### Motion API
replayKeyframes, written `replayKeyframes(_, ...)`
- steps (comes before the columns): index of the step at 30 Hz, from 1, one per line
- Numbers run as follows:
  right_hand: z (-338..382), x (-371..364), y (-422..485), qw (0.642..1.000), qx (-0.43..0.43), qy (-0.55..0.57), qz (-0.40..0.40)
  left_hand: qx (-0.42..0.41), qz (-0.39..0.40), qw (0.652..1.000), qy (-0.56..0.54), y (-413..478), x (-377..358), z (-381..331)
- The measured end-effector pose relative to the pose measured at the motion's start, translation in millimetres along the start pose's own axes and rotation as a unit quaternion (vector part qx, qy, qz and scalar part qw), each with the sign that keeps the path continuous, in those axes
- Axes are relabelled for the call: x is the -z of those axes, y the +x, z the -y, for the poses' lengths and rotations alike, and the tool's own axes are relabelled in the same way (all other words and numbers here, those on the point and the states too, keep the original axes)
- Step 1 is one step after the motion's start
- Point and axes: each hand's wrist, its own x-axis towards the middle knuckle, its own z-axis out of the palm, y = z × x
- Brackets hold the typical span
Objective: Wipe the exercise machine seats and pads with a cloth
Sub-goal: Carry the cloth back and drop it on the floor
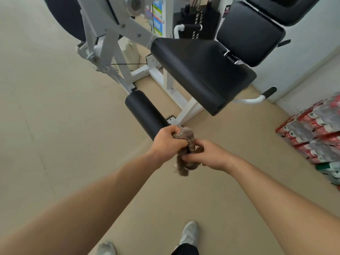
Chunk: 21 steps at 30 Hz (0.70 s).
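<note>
Brown striped cloth (pixel 185 150), one, bunched between both hands: left hand (pixel 166 139) clamps its upper end, right hand (pixel 207 156) pinches its middle; near end of one black roller pad (pixel 145 113); one seat (pixel 200 74) beyond.

Black cylindrical roller pad (pixel 146 115) at centre of beige floor (pixel 55 116), just left of and below black padded seat (pixel 200 74). Black padded backrest (pixel 250 34) behind seat, toward right wall. White metal machine frame (pixel 117 45) left of and under seat. Left hand (pixel 166 140) and right hand (pixel 207 154) side by side before roller pad's near end, striped brown cloth (pixel 185 150) between them. Red-wrapped bottle packs (pixel 312 131) on floor at right edge. Two grey sneakers (pixel 189 234) at bottom edge.
</note>
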Motion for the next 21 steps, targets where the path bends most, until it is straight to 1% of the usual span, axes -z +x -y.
replayKeyframes(1,17.5,-10.7,-6.8,1.000,0.010,0.022,0.000,-0.005,-0.006,1.000,-0.003,-13.6,19.8,-1.1)
replayKeyframes(3,57.0,-31.8,-17.3,0.999,0.027,0.028,-0.005,-0.013,-0.018,1.000,-0.015,-40.6,61.2,-4.9)
replayKeyframes(7,140.9,-78.1,-25.6,0.997,0.060,-0.057,-0.011,-0.023,-0.017,0.997,-0.066,-88.9,147.6,-8.7)
replayKeyframes(10,209.5,-116.9,-28.9,0.989,0.074,-0.131,-0.010,-0.012,-0.014,0.992,-0.122,-122.0,217.5,-7.3)
replayKeyframes(12,252.7,-143.3,-27.0,0.977,0.079,-0.196,0.007,0.003,-0.001,0.987,-0.158,-142.8,265.3,-2.7)
replayKeyframes(15,314.5,-184.9,-20.8,0.955,0.092,-0.282,0.003,0.014,0.033,0.972,-0.232,-170.2,334.1,5.3)
replayKeyframes(17,356.3,-211.3,-17.5,0.934,0.121,-0.336,0.001,0.019,-0.008,0.964,-0.267,-184.5,376.0,8.6)
replayKeyframes(19,394.7,-234.5,-14.6,0.911,0.141,-0.389,0.002,0.018,-0.070,0.965,-0.254,-192.5,416.1,16.6)
replayKeyframes(21,428.6,-253.6,-9.5,0.897,0.153,-0.415,0.005,0.020,-0.103,0.966,-0.236,-199.9,457.7,23.8)
